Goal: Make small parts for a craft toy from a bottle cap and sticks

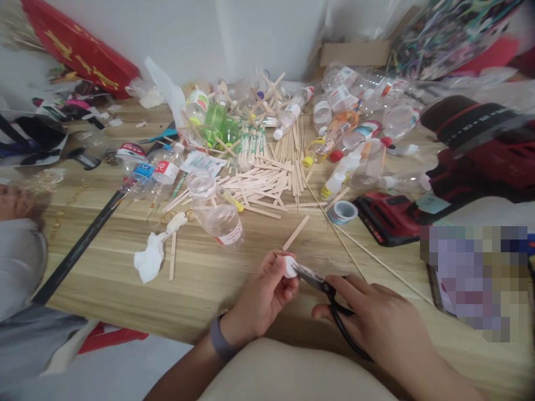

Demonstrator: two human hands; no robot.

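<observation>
My left hand pinches a small white bottle cap between thumb and fingers. Black-handled scissors are gripped in my right hand, and their blade tips meet the face of the cap. Whether the tips have gone into the cap I cannot tell. Just behind my left hand lies a single wooden craft stick. A clear plastic bottle without a cap stands a little further off to the left. Crumpled white tissue rests on the table beside another craft stick.
A pile of craft sticks covers the table's middle, with plastic bottles behind. A red-and-black power tool, a tape roll and a pixelated phone sit at right. Another person's sleeve is at left near a black strip.
</observation>
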